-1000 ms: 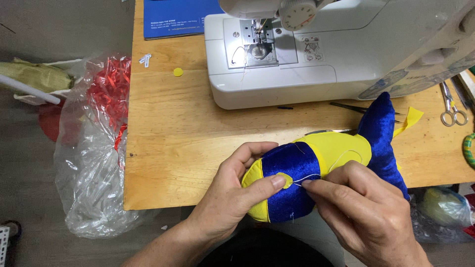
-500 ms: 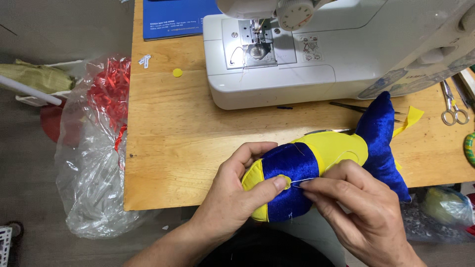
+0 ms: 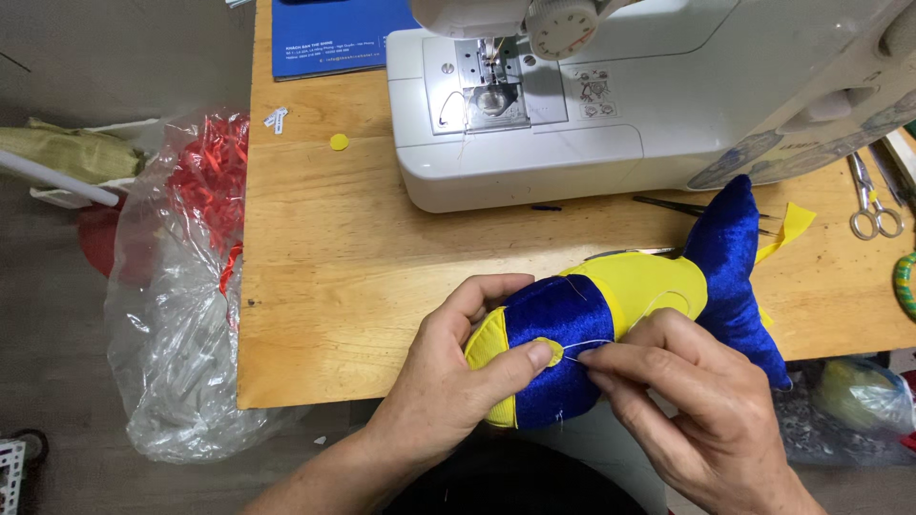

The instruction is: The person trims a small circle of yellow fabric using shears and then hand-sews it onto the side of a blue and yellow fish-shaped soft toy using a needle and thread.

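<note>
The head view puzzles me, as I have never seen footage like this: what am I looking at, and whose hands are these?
The camera sits on a person's head and looks down at that person's own two bare hands. The left hand grips a stuffed toy fish of blue and yellow cloth, its thumb pressing a small yellow disc against the blue part. The fingers of the right hand pinch a thin white thread running to that disc. Behind lie a wooden table, a white sewing machine, scissors and a blue booklet. A clear plastic bag hangs at the table's left.
</note>
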